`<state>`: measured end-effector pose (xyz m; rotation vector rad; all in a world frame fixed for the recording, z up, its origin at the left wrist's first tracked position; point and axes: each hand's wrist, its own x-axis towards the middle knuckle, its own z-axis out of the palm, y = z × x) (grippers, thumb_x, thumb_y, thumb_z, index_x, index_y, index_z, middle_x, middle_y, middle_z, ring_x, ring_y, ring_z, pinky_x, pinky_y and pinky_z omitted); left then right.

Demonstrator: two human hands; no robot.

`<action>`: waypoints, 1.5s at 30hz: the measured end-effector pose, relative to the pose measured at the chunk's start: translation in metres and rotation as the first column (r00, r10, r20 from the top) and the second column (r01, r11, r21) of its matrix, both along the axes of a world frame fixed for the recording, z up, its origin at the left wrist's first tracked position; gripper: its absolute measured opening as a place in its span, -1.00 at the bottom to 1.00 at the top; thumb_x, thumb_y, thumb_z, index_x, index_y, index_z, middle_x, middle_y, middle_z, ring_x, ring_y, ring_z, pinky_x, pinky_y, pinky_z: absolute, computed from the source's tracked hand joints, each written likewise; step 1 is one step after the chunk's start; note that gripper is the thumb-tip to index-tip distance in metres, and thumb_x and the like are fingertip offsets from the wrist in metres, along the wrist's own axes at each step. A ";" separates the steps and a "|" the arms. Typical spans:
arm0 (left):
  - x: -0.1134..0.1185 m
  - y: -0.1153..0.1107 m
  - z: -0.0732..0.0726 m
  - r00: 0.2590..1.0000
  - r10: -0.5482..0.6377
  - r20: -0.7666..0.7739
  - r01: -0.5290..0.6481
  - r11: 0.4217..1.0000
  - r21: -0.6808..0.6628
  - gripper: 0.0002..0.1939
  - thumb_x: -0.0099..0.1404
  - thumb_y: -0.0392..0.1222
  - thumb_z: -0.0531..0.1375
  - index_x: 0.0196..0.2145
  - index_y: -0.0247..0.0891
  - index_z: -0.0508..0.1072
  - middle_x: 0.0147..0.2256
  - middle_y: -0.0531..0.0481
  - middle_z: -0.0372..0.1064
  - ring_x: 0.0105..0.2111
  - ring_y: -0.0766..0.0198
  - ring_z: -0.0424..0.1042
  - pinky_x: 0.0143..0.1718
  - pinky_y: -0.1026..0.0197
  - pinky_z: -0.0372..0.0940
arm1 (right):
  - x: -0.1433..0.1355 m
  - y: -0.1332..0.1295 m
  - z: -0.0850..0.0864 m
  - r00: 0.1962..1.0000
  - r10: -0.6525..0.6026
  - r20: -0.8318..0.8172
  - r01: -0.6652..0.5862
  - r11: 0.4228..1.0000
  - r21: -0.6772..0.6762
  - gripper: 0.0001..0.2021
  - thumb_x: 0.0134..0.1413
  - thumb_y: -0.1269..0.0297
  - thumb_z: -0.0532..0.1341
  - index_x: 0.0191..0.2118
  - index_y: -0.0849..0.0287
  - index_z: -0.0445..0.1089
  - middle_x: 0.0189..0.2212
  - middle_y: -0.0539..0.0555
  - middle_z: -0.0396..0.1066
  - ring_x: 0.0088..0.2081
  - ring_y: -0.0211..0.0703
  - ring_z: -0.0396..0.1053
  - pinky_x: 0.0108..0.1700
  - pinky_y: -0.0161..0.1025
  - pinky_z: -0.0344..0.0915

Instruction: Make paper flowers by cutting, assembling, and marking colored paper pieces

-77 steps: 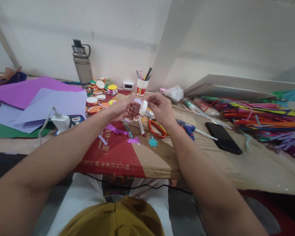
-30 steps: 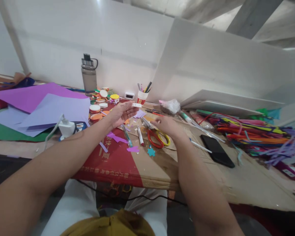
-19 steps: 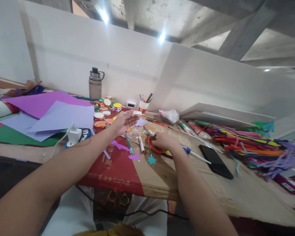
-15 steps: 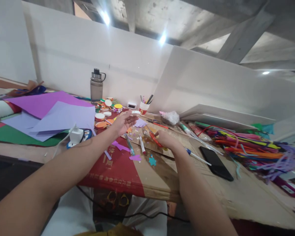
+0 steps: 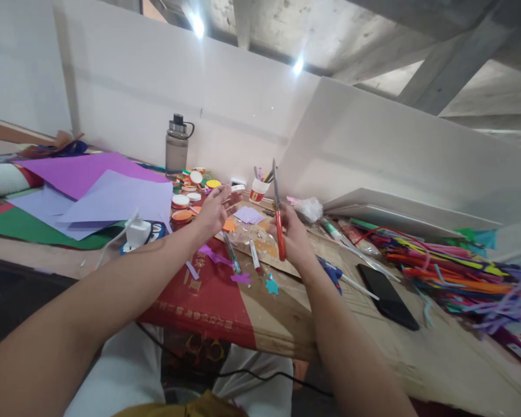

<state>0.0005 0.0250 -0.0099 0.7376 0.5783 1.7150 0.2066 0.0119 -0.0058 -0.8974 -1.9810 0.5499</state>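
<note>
My left hand point(image 5: 217, 212) is raised over the work surface, fingers curled around a small white round piece point(image 5: 237, 188). In my right hand point(image 5: 293, 236) are red-handled scissors point(image 5: 279, 223), held upright with the blades pointing up. Beneath and between my hands, paper scraps and a white marker point(image 5: 255, 255) lie on the cardboard. A teal flower-shaped cutout point(image 5: 271, 284) rests nearer the front edge, beside purple scraps point(image 5: 241, 278). Pale purple squares point(image 5: 249, 215) sit just beyond.
A water bottle point(image 5: 176, 146) and a cup of pens point(image 5: 259, 189) stand at the back. Coloured sheets point(image 5: 121, 200) and a white plug point(image 5: 137, 233) lie left; a black phone point(image 5: 387, 296) and pipe cleaners point(image 5: 451, 260) lie right.
My right hand has lifted the scissors off the cardboard and turned them upright. My left hand still holds the white piece. The view has shifted slightly.
</note>
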 end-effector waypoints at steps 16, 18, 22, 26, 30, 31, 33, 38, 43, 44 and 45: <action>0.006 -0.001 0.005 0.998 0.053 0.036 -0.055 0.997 0.051 -0.67 0.09 0.00 0.36 -0.34 -0.18 0.34 -0.26 0.02 0.49 -0.29 0.26 0.46 -0.29 0.21 0.26 | -0.009 -0.032 0.011 0.976 0.215 0.027 -0.186 0.892 -0.412 -0.70 0.15 -0.04 0.13 -0.36 0.10 0.19 -0.56 -0.07 0.25 -0.61 -0.30 0.25 -0.64 -0.37 0.24; 0.007 -0.002 0.005 0.998 0.047 0.034 -0.049 0.997 0.055 -0.68 0.08 -0.02 0.37 -0.33 -0.18 0.34 -0.27 0.03 0.48 -0.30 0.27 0.45 -0.28 0.21 0.26 | -0.010 -0.033 0.011 0.974 0.226 0.006 -0.203 0.884 -0.421 -0.70 0.16 -0.04 0.12 -0.35 0.10 0.19 -0.56 -0.07 0.25 -0.60 -0.29 0.25 -0.64 -0.37 0.24; 0.008 -0.002 0.004 0.998 0.051 0.038 -0.053 0.996 0.068 -0.68 0.08 -0.05 0.38 -0.33 -0.17 0.34 -0.28 0.04 0.48 -0.31 0.28 0.45 -0.29 0.22 0.26 | -0.011 -0.033 0.010 0.976 0.216 -0.001 -0.195 0.877 -0.439 -0.70 0.15 -0.05 0.12 -0.33 0.09 0.20 -0.57 -0.07 0.24 -0.62 -0.28 0.25 -0.65 -0.36 0.23; 0.008 -0.001 0.004 0.998 0.051 0.029 -0.053 0.996 0.065 -0.67 0.06 -0.04 0.39 -0.33 -0.16 0.34 -0.32 0.07 0.46 -0.32 0.29 0.45 -0.27 0.21 0.26 | -0.013 -0.033 0.011 0.975 0.220 0.005 -0.194 0.871 -0.451 -0.71 0.14 -0.04 0.13 -0.32 0.09 0.21 -0.58 -0.08 0.25 -0.65 -0.29 0.24 -0.66 -0.36 0.21; 0.009 0.000 0.001 0.999 0.039 0.005 -0.039 0.997 0.072 -0.65 0.04 -0.03 0.40 -0.33 -0.16 0.34 -0.31 0.08 0.46 -0.32 0.31 0.44 -0.30 0.24 0.25 | -0.014 -0.034 0.011 0.974 0.227 -0.006 -0.206 0.872 -0.445 -0.71 0.14 -0.05 0.12 -0.34 0.09 0.20 -0.59 -0.08 0.26 -0.67 -0.29 0.24 -0.67 -0.37 0.18; 0.010 0.000 0.000 0.999 0.035 0.001 -0.035 0.997 0.074 -0.65 0.04 -0.03 0.39 -0.33 -0.16 0.34 -0.30 0.08 0.46 -0.32 0.31 0.44 -0.31 0.25 0.25 | -0.014 -0.033 0.010 0.974 0.228 -0.006 -0.208 0.873 -0.441 -0.70 0.14 -0.05 0.12 -0.34 0.09 0.20 -0.60 -0.09 0.26 -0.67 -0.29 0.23 -0.67 -0.36 0.18; 0.011 0.000 0.000 0.999 0.034 -0.002 -0.034 0.996 0.078 -0.65 0.04 -0.03 0.39 -0.33 -0.16 0.34 -0.29 0.09 0.46 -0.32 0.32 0.44 -0.32 0.25 0.24 | -0.014 -0.033 0.009 0.975 0.223 -0.002 -0.202 0.880 -0.431 -0.70 0.14 -0.06 0.12 -0.34 0.09 0.20 -0.60 -0.09 0.25 -0.68 -0.29 0.23 -0.68 -0.35 0.20; 0.012 -0.003 0.003 0.997 0.076 -0.016 -0.075 0.996 0.058 -0.65 0.04 -0.03 0.39 -0.33 -0.16 0.33 -0.29 0.09 0.46 -0.31 0.32 0.44 -0.29 0.24 0.23 | -0.016 -0.033 0.008 0.983 0.180 0.031 -0.149 0.888 -0.435 -0.69 0.15 -0.06 0.11 -0.35 0.09 0.20 -0.61 -0.10 0.24 -0.70 -0.29 0.23 -0.70 -0.35 0.20; 0.013 -0.005 0.006 0.993 0.115 -0.037 -0.112 0.992 0.056 -0.66 0.05 -0.05 0.39 -0.36 -0.16 0.31 -0.32 0.09 0.45 -0.32 0.30 0.44 -0.28 0.24 0.23 | -0.018 -0.035 0.011 0.989 0.148 0.026 -0.121 0.883 -0.453 -0.70 0.11 -0.05 0.14 -0.35 0.09 0.21 -0.63 -0.09 0.22 -0.70 -0.29 0.20 -0.72 -0.36 0.17; 0.013 -0.005 0.006 0.991 0.127 -0.044 -0.125 0.991 0.056 -0.67 0.06 -0.06 0.38 -0.36 -0.16 0.31 -0.32 0.09 0.45 -0.32 0.30 0.44 -0.29 0.24 0.23 | -0.018 -0.035 0.011 0.989 0.146 0.024 -0.119 0.884 -0.451 -0.70 0.10 -0.05 0.15 -0.35 0.09 0.21 -0.63 -0.09 0.21 -0.69 -0.29 0.20 -0.72 -0.37 0.17; 0.013 -0.005 0.006 0.989 0.139 -0.052 -0.137 0.989 0.054 -0.69 0.08 -0.06 0.37 -0.37 -0.16 0.31 -0.32 0.08 0.45 -0.32 0.30 0.44 -0.30 0.25 0.22 | -0.018 -0.035 0.011 0.989 0.143 0.024 -0.117 0.886 -0.449 -0.70 0.10 -0.05 0.15 -0.35 0.09 0.21 -0.63 -0.09 0.21 -0.69 -0.30 0.19 -0.72 -0.37 0.17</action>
